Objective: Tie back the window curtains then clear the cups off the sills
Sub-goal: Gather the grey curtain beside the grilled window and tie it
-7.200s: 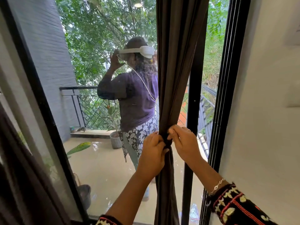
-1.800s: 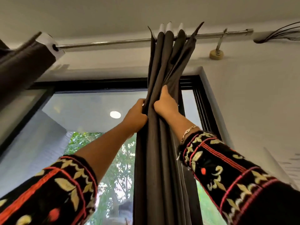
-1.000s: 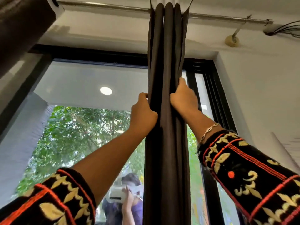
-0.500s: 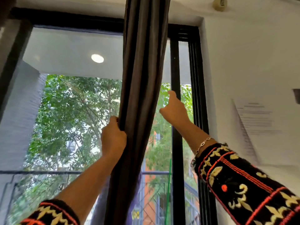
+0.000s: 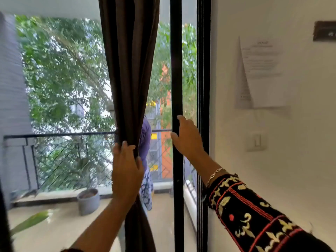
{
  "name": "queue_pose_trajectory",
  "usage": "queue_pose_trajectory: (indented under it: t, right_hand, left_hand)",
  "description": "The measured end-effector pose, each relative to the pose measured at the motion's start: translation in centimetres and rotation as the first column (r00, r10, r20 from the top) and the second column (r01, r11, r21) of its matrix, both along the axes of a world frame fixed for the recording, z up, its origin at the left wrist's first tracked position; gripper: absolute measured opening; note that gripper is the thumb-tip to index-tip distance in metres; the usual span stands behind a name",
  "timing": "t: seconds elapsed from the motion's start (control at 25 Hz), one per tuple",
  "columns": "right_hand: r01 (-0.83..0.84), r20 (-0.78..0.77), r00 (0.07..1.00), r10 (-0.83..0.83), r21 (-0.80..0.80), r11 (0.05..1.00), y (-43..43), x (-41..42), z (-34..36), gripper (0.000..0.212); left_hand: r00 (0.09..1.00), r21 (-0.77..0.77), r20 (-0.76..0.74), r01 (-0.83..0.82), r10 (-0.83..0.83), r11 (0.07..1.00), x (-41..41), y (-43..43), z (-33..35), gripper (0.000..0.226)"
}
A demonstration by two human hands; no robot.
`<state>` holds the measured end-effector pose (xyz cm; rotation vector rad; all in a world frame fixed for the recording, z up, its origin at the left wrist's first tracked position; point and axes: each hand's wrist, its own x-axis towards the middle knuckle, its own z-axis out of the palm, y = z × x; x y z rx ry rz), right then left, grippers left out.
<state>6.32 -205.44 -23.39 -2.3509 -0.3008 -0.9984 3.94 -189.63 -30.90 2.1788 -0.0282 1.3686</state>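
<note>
A dark brown curtain [image 5: 130, 70] hangs gathered into a narrow bunch in front of the glass. My left hand [image 5: 126, 170] grips the bunch at mid height, fingers curled round the fabric. My right hand [image 5: 187, 138] is off the curtain, to its right, fingers loosely spread in front of the black window frame [image 5: 176, 79]. No cup or sill is in sight.
A white wall [image 5: 272, 160] with a taped paper sheet [image 5: 263, 75] and a light switch [image 5: 256, 140] lies to the right. Beyond the glass are a balcony railing [image 5: 60, 135], a grey plant pot [image 5: 88, 200] and a person partly hidden behind the curtain.
My view has dropped from the curtain rod to mid window. My left hand slid down the curtain while gripping it. My right hand let go and moved right to the frame.
</note>
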Motion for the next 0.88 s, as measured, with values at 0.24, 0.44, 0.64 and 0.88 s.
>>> queue_pose_trajectory:
  t: [0.24, 0.44, 0.64, 0.88]
  right_hand:
    - [0.059, -0.072, 0.995, -0.065, -0.085, 0.995, -2.5, -2.4, -13.0, 0.056]
    - [0.113, -0.177, 0.971, -0.161, -0.253, 0.961, -5.2, -5.4, -22.6, 0.068]
    - [0.136, -0.398, 0.872, -0.286, -0.365, 0.921, -7.1, -9.2, -30.3, 0.084]
    - [0.113, -0.511, 0.763, -0.396, -0.498, 0.86, -11.8, -13.5, -35.4, 0.075]
  left_hand:
    - [0.987, 0.41, -0.16, 0.059, 0.008, 0.91, -1.5, -3.0, -9.9, 0.05]
    - [0.924, 0.503, -0.382, 0.204, 0.004, 0.84, -3.0, -4.3, -16.5, 0.058]
    - [0.767, 0.485, -0.641, 0.368, 0.036, 0.793, -6.1, -7.3, -23.8, 0.064]
    - [0.578, 0.414, -0.816, 0.539, 0.035, 0.733, -8.6, -10.7, -28.7, 0.069]
